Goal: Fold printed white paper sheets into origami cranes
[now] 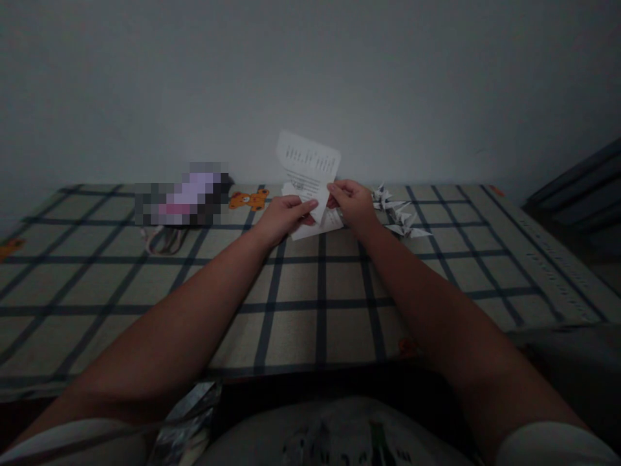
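A white printed sheet of paper (307,163) stands partly folded at the far middle of the checked bedsheet (301,304). My left hand (284,217) is closed, pinching its lower left fold with thumb and fingers. My right hand (352,202) is closed on the paper's right edge, fingers curled. Both forearms reach forward over the sheet. Several small folded paper cranes (398,213) lie just right of my right hand.
A blurred purple and dark object (187,194) lies at the back left, with a cord or strap (162,239) in front of it. An orange bear print (248,199) marks the sheet. A pale wall stands behind. Dark furniture (582,194) sits at the right.
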Demonstrator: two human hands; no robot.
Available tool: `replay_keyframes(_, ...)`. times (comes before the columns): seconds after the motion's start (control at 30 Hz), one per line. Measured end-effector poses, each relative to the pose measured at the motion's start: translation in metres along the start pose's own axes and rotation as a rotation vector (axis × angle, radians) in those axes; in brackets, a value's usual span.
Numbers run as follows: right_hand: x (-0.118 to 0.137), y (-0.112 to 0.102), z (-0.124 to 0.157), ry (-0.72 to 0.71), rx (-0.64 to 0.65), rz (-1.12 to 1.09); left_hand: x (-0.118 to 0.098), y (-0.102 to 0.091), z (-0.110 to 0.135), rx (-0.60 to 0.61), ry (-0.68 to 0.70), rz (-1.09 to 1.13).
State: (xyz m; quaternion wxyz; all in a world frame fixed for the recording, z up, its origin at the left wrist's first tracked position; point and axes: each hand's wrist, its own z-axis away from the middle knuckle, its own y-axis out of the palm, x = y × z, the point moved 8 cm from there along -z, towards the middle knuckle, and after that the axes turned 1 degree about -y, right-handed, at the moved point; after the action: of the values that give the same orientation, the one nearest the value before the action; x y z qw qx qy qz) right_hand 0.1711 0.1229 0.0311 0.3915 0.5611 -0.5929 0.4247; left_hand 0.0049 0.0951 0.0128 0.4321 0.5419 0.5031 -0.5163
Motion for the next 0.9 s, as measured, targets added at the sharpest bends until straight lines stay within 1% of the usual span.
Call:
replay_keyframes(0.1, 0.002, -0.001, 0.0, -0.022, -0.012, -0.024, 0.0, 0.004, 0.001, 0.053, 0.03, 0.007)
replay_keyframes(0.3, 0.004, 0.002, 0.002, -0.015, -0.005, -0.008, 0.004, -0.004, -0.005, -0.009, 0.063, 0.009)
replay_keyframes(0.47, 0.005, 0.001, 0.003, -0.008, -0.022, -0.02, 0.007, 0.002, -0.004, 0.04, 0.01, 0.094)
replay_keyframes(0.6, 0.004, 0.001, 0.002, 0.008, -0.019, -0.047, -0.003, 0.003, 0.0, 0.032, 0.06, 0.029)
replay_keyframes(0.67, 0.0, 0.002, 0.002, 0.044, -0.004, -0.052, -0.006, 0.0, 0.001, 0.015, 0.083, 0.0)
replay_keyframes(0.77, -0.005, 0.007, 0.002, 0.098, 0.045, -0.083, -0.005, -0.006, -0.002, -0.019, 0.098, -0.026)
replay_keyframes(0.9, -0.002, 0.014, 0.007, 0.116, 0.133, -0.047, 0.001, -0.012, -0.007, -0.061, 0.109, -0.052)
